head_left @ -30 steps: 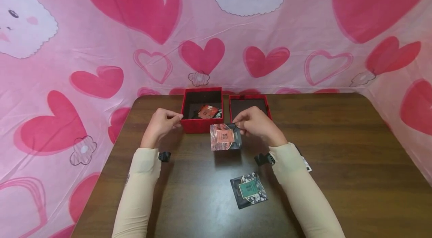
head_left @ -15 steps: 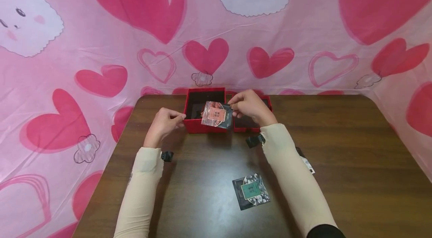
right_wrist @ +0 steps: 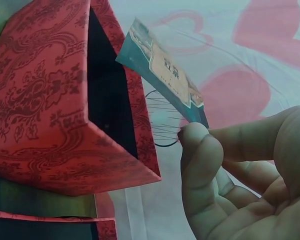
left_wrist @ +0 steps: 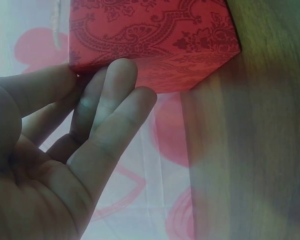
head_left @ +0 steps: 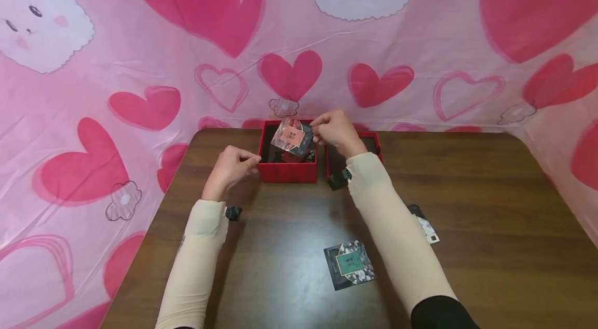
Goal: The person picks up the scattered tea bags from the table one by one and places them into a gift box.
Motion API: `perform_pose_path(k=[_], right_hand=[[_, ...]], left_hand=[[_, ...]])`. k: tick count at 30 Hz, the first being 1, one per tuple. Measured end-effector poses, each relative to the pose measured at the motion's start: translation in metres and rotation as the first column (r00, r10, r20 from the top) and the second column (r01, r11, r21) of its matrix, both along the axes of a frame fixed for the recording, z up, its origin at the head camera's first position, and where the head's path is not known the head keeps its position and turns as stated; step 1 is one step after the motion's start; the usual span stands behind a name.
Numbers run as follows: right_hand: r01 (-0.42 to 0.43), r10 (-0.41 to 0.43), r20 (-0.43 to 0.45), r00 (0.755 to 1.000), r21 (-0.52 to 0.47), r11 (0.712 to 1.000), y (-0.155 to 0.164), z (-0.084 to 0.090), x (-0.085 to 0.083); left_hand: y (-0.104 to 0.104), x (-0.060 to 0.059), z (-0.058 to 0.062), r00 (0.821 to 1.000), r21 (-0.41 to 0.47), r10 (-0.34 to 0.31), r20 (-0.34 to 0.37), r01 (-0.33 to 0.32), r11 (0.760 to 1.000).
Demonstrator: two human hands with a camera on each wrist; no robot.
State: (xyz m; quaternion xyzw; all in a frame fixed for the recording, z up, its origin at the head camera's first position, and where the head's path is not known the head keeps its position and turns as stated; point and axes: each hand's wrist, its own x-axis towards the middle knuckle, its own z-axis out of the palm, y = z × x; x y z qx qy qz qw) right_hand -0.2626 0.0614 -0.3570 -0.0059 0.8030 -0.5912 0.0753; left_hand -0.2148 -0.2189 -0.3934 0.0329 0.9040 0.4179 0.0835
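A red patterned box with a dark inside stands open at the table's far edge. My left hand holds its near left corner at the rim, thumb and index finger pinching the edge. My right hand pinches a flat square sachet by its dark edge. This sachet, with an orange-pink label, is tilted above the box opening; in the right wrist view the sachet overlaps the far rim. Below it, an orange-red sachet shows inside the box, partly hidden.
A shallow red-edged box part with a dark inside lies right of the box, partly behind my right wrist. Nearer on the brown table lies a sachet with a green label. Another black-and-white packet lies beside my right forearm.
My right hand has carried the orange-pink sachet away from me and slightly left, from in front of the box to over its opening. My left hand has stayed at the box corner.
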Motion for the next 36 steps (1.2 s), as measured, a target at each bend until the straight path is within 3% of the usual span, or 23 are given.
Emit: perform_pose_path(k=[8,20,29,36], right_hand=[[0.008,-0.005,-0.039,0.999,0.072,0.997,-0.006,-0.006,0.000],[-0.024,0.027,-0.025,0.999,0.102,0.994,-0.013,-0.008,0.005],[-0.031,0.037,-0.032,0.999,0.180,0.983,-0.012,-0.008,0.008],[-0.023,0.027,-0.022,0.999,0.154,0.988,-0.001,-0.002,0.011]], left_hand=[[0.000,0.001,0.001,1.000,-0.001,0.006,0.002,-0.006,1.000],[0.000,0.001,0.003,1.000,-0.004,0.007,0.011,-0.006,1.000],[0.000,-0.001,0.001,1.000,-0.005,-0.017,-0.013,0.017,1.000],[-0.001,0.000,0.002,1.000,-0.006,-0.018,-0.007,0.018,1.000]])
